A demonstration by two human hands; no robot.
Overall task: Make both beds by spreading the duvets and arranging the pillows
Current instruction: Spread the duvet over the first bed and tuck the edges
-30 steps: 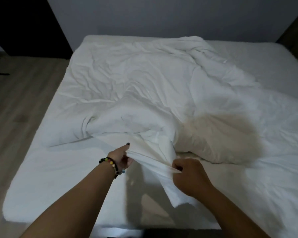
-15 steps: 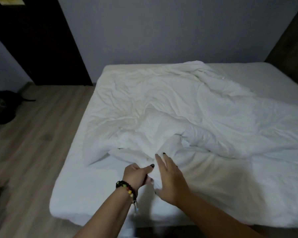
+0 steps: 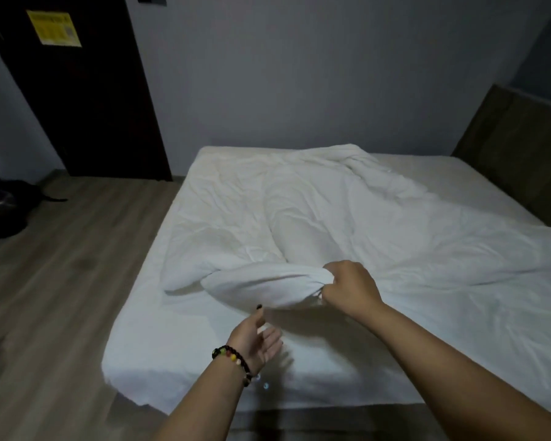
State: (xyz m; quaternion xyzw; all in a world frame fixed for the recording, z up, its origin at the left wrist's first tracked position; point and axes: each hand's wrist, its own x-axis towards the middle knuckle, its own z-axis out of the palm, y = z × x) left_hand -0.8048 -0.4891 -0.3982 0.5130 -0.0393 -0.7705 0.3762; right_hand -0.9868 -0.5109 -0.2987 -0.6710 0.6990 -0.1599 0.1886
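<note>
Right now the right hand (image 3: 347, 289) grips a bunched fold of the crumpled white duvet (image 3: 315, 224), fingers curled round the cloth and lifting that fold a little off the mattress, so that a thick roll of fabric stretches from the fist toward nine o'clock. The left hand (image 3: 255, 340) hangs just below that roll at about seven o'clock from the right fist, palm turned up and inward, fingers relaxed and spread, holding nothing; whether the raised thumb touches the roll cannot be told. A dark-painted nail shows on the thumb. A beaded black bracelet with red, yellow and green beads (image 3: 233, 361) circles the left wrist.

The duvet lies in a rumpled heap over the middle of the wide bed with a white fitted sheet (image 3: 159, 354), running from the far edge at twelve o'clock down to the hands and spreading off toward three o'clock. Bare sheet shows along the near edge and the left side of the mattress.

At two o'clock a dark brown wooden headboard (image 3: 519, 154) stands against the bed's right side. A plain grey wall (image 3: 299, 74) rises behind the bed. At eleven o'clock is a dark door (image 3: 86, 106) with a yellow notice (image 3: 54, 28) near its top. Pale wood-plank flooring (image 3: 61, 281) fills the left side, and at nine o'clock a black bag (image 3: 4, 208) lies on it, well apart from the bed.
</note>
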